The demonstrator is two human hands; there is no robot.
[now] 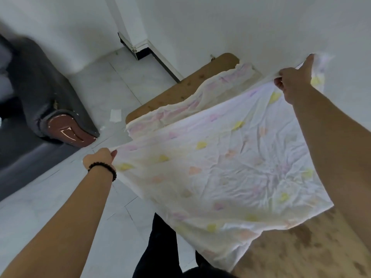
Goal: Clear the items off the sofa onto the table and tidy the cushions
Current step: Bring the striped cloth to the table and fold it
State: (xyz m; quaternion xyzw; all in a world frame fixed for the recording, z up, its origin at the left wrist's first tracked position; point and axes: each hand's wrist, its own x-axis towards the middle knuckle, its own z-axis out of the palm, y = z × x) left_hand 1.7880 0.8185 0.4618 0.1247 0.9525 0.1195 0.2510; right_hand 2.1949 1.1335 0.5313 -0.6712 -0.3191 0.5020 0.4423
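Observation:
A thin white sheet (224, 167) with faded yellow, pink and orange shapes is stretched out over the brown wooden table (297, 249). My left hand (100, 157), with a black bead bracelet on the wrist, grips the sheet's near left corner. My right hand (295, 81) pinches the far right corner, up by the white wall. A folded part of the sheet lies along the table's far side. The grey sofa (40, 93) stands at the left, blurred, with a glossy brown armrest end.
White tiled floor (96, 91) separates the sofa from the table. A white scrap of paper (115, 115) lies on the floor between them. A dark skirting board runs along the wall behind. My dark trousers (158, 249) show at the bottom.

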